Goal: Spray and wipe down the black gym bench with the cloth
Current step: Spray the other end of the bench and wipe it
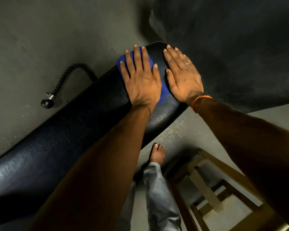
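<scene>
The black gym bench [60,140] runs diagonally from the lower left to the upper middle of the head view. Near its far end lies a blue cloth [121,64], mostly covered by my left hand [140,77], which presses flat on it with fingers spread. My right hand [182,74] lies flat and open on the bare black pad just right of the cloth, a ring on one finger and an orange thread at the wrist. No spray bottle is in view.
A black rope handle [63,80] with a rubber end lies on the grey floor left of the bench. A wooden stool frame [207,185] stands at the lower right. My bare foot [157,154] is beside the bench. A dark mat [232,47] fills the upper right.
</scene>
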